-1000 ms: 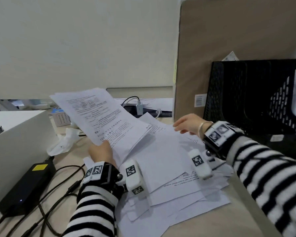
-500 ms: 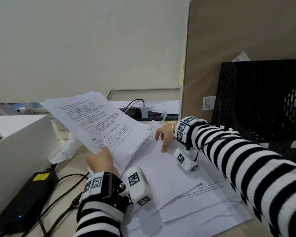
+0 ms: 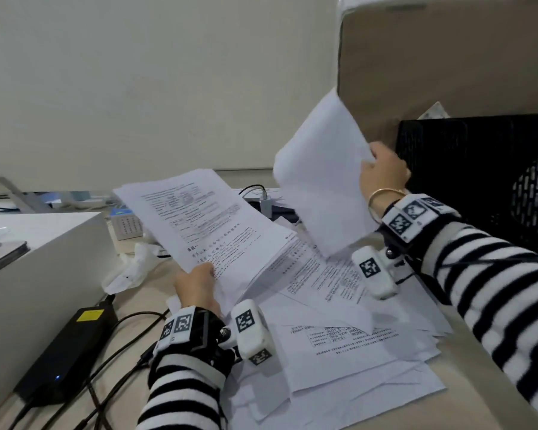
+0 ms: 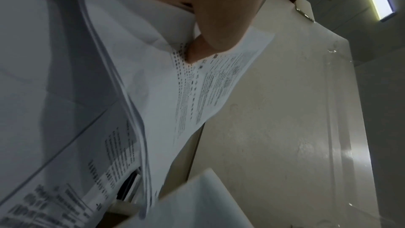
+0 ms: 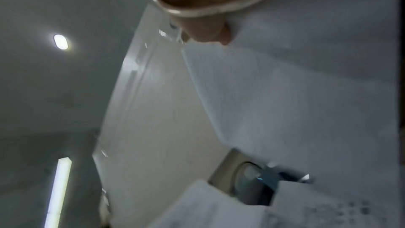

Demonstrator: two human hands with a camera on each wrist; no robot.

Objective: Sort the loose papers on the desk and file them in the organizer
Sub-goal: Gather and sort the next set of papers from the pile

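Observation:
My left hand [image 3: 199,285] grips the near edge of a stack of printed papers [image 3: 205,221], held tilted above the desk; in the left wrist view the thumb [image 4: 197,51] presses on the top printed page [image 4: 210,84]. My right hand [image 3: 382,175] pinches a blank-backed sheet [image 3: 320,178] by its right edge, raised in the air in front of the black mesh organizer [image 3: 479,169]. The right wrist view shows the same sheet [image 5: 295,93] under my fingers. Several loose printed papers [image 3: 339,321] lie spread on the desk below both hands.
A tall cardboard panel [image 3: 432,57] stands behind the organizer. A white box [image 3: 38,259] sits at the left, with a black power adapter [image 3: 66,352] and cables beside it. A crumpled tissue [image 3: 131,268] and a charger plug [image 3: 264,203] lie behind the papers.
My right hand went from resting on the desk papers to lifting one sheet up and rightward toward the organizer. The left hand keeps holding its stack.

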